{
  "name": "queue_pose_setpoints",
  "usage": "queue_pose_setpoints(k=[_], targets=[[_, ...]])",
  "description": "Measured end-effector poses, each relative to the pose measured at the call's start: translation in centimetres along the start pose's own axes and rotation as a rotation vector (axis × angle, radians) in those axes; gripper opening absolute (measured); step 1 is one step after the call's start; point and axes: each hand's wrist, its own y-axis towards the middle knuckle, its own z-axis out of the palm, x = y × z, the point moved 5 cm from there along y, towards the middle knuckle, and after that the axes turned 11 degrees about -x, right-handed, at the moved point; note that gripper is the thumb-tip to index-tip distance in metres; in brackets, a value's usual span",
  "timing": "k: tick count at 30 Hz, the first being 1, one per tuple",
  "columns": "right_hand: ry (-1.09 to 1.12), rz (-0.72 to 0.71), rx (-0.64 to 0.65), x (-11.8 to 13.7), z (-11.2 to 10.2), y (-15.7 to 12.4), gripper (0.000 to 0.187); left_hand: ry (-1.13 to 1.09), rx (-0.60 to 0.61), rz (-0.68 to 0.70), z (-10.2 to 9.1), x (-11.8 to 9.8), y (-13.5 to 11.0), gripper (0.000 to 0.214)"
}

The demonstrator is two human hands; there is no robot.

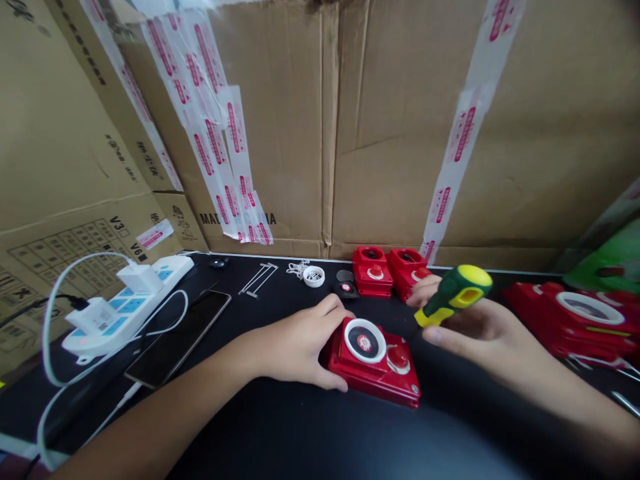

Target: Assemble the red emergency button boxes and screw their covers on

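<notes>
My left hand [300, 343] grips the left side of a red alarm box [380, 363] with a white-ringed round face and a red button, lying on the black table [280, 427]. The thumb lies along its front edge and the fingers curl over its back. My right hand [470, 327] is closed around a screwdriver with a green and yellow handle [453, 293], held just right of and above the box. The screwdriver's shaft is hidden.
Two more red boxes [373, 270] stand at the back by the cardboard wall [400, 133]. Larger red units [575, 320] lie at right. A white ring [314, 275], metal rods [259, 279], a phone [180, 337] and a power strip [127, 303] with chargers lie at left.
</notes>
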Motion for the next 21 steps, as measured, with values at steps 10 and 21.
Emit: queue_pose_setpoints(k=[10, 21], targets=[[0.105, -0.025, -0.040, 0.00, 0.28, 0.24, 0.037, 0.029, 0.029, -0.015, -0.02, -0.30, -0.14, 0.076], [0.159, -0.058, 0.233, 0.13, 0.59, -0.33, 0.031, 0.084, 0.016, -0.120, 0.20, 0.14, -0.84, 0.105]])
